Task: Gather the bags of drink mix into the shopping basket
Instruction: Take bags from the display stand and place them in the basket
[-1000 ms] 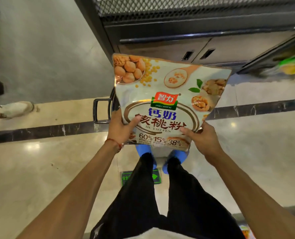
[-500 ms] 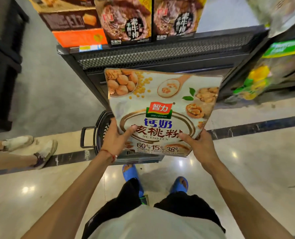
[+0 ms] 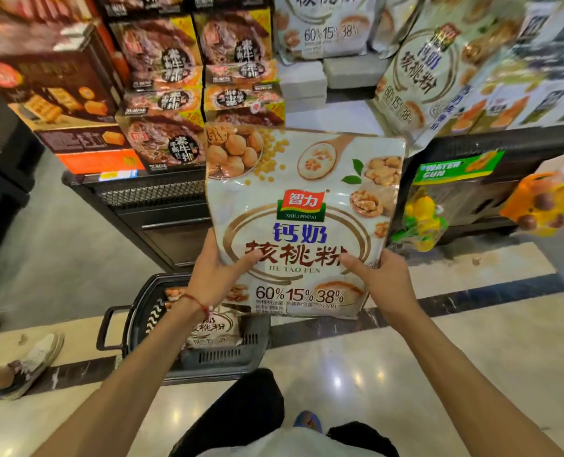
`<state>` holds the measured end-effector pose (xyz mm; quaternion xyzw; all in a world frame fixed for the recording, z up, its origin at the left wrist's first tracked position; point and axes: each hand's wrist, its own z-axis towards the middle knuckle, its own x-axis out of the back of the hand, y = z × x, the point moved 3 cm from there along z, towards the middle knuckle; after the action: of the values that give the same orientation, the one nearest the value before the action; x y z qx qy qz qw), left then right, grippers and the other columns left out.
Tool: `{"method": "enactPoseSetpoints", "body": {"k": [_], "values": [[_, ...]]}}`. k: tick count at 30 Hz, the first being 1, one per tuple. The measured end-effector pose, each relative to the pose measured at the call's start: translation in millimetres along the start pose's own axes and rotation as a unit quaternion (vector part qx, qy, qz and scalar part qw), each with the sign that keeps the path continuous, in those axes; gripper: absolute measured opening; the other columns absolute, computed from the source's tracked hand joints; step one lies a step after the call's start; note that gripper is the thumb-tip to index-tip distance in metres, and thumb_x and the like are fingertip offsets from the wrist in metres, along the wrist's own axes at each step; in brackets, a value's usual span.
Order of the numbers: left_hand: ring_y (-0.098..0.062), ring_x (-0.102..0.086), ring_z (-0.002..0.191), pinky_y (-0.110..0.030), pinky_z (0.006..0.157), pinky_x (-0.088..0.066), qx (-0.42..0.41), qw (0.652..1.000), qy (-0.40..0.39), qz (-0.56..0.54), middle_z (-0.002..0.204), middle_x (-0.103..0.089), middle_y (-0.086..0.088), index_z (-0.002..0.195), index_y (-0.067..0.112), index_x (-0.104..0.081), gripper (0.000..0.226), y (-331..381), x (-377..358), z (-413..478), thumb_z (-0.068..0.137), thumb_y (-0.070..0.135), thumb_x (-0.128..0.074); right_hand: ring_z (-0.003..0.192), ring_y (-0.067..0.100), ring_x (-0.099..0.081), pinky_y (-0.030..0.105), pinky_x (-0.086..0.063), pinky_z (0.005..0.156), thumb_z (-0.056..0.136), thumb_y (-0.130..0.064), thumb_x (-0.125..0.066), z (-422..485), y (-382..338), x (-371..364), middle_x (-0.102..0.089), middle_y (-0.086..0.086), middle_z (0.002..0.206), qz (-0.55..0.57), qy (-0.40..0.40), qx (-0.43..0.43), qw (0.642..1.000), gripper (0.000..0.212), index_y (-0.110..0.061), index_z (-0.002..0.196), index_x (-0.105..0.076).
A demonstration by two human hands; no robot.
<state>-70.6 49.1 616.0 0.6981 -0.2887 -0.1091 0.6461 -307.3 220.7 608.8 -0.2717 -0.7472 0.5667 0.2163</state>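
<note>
Drink-mix bag [image 3: 303,222] upright just above shopping basket [image 3: 221,361] | left hand [image 3: 214,275], right hand [image 3: 379,278] grip its lower corners | step: carrying; next, likely: lower onto second bag [image 3: 218,331] inside basket

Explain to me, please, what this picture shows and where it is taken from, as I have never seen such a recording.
There is no machine here. A person wears a wide-angle camera on the head. It looks forward and down, so you see their own arms and legs from above. The left hand and the right hand each grip a lower corner of a bag of drink mix, held upright in front of a shop shelf. On the floor below the left hand stands a black shopping basket, and a second bag of the same kind lies in it. On the shelf at the upper right stand other bags like it, and brown snack boxes are stacked at the upper left. At the left edge are another person's shoes.
</note>
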Motion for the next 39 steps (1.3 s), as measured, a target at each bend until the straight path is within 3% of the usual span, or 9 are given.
{"method": "enactPoseSetpoints", "body": {"k": [8,13,17,20,22,27,30,35,39], "values": [[-0.008,-0.066,0.115,-0.046,0.098,-0.056,-0.059,0.998,-0.015,-0.004,0.125,-0.068,0.010,0.143,0.027,-0.043,0.068,60.2,-43.7,111.4,0.086,0.020,-0.079,0.090,0.019,-0.079,0.039,-0.066,0.076,0.087,-0.014,-0.080,103.7,-69.3,42.1,-0.082,-0.001,0.099,-0.009,0.052,0.052,0.997,0.023,-0.013,0.109,-0.074],[-0.010,-0.063,0.120,-0.048,0.101,-0.053,-0.106,0.994,-0.021,-0.010,0.132,-0.064,0.007,0.143,0.027,-0.040,0.066,109.1,-70.1,203.0,0.089,0.024,-0.076,0.080,0.000,-0.076,0.023,-0.063,0.065,0.092,-0.012,-0.076,181.4,-124.2,54.6,-0.079,-0.005,0.092,-0.014,0.078,0.095,0.992,0.020,-0.014,0.111,-0.071],[-0.008,-0.058,0.126,-0.047,0.105,-0.050,-0.134,0.991,-0.015,0.008,0.137,-0.058,0.010,0.146,0.031,-0.036,0.071,145.2,-77.3,265.8,0.088,0.034,-0.077,0.096,0.018,-0.078,0.038,-0.066,0.079,0.082,-0.008,-0.085,238.1,-160.6,56.8,-0.080,-0.001,0.106,-0.033,0.051,0.127,0.990,0.045,-0.015,0.121,-0.066],[0.017,-0.056,0.108,-0.013,0.090,-0.053,-0.142,0.990,0.002,0.011,0.125,-0.056,0.024,0.149,0.027,-0.032,0.074,170.9,-82.7,312.7,0.089,0.024,-0.076,0.099,0.020,-0.078,0.033,-0.065,0.074,0.075,0.000,-0.088,277.7,-186.7,55.9,-0.079,0.002,0.111,-0.029,0.027,0.157,0.987,0.064,-0.007,0.131,-0.058],[0.012,-0.057,0.108,-0.002,0.076,-0.049,-0.145,0.989,0.021,0.008,0.128,-0.055,0.018,0.149,0.024,-0.033,0.075,183.0,-86.9,337.0,0.088,0.019,-0.076,0.100,0.018,-0.077,0.032,-0.064,0.077,0.074,-0.002,-0.089,300.4,-202.0,54.8,-0.079,0.001,0.111,-0.043,0.031,0.168,0.984,0.065,-0.009,0.131,-0.058],[0.018,-0.062,0.085,-0.004,0.054,-0.048,-0.115,0.992,0.049,-0.025,0.129,-0.057,0.000,0.142,0.018,-0.039,0.063,195.4,-100.2,380.8,0.090,0.018,-0.074,0.072,0.007,-0.077,0.019,-0.059,0.054,0.076,0.010,-0.082,359.0,-232.6,57.4,-0.079,-0.014,0.082,-0.029,0.019,0.149,0.988,0.044,-0.012,0.109,-0.061],[0.016,-0.062,0.097,-0.005,0.060,-0.051,-0.128,0.989,0.068,-0.030,0.132,-0.059,0.003,0.145,0.019,-0.039,0.067,204.0,-106.0,409.6,0.089,0.015,-0.075,0.073,0.009,-0.078,0.022,-0.060,0.057,0.072,0.005,-0.087,399.0,-250.7,63.3,-0.080,-0.014,0.082,-0.040,0.022,0.157,0.986,0.043,-0.018,0.099,-0.065],[-0.003,-0.069,0.102,-0.015,0.064,-0.057,-0.124,0.984,0.119,-0.046,0.131,-0.064,-0.001,0.145,0.017,-0.038,0.069,215.4,-112.8,461.8,0.088,0.013,-0.077,0.078,0.009,-0.078,0.026,-0.063,0.061,0.070,0.000,-0.091,466.0,-272.4,62.0,-0.080,-0.015,0.088,-0.054,0.021,0.163,0.985,0.054,-0.008,0.115,-0.062],[-0.016,-0.069,0.110,-0.042,0.085,-0.061,-0.132,0.978,0.151,-0.048,0.127,-0.066,-0.003,0.143,0.016,-0.039,0.071,222.8,-113.4,498.4,0.085,0.015,-0.080,0.090,0.011,-0.078,0.039,-0.066,0.079,0.067,-0.011,-0.095,514.3,-281.3,57.8,-0.080,-0.004,0.103,-0.074,0.023,0.166,0.983,0.061,-0.015,0.119,-0.064]]}}
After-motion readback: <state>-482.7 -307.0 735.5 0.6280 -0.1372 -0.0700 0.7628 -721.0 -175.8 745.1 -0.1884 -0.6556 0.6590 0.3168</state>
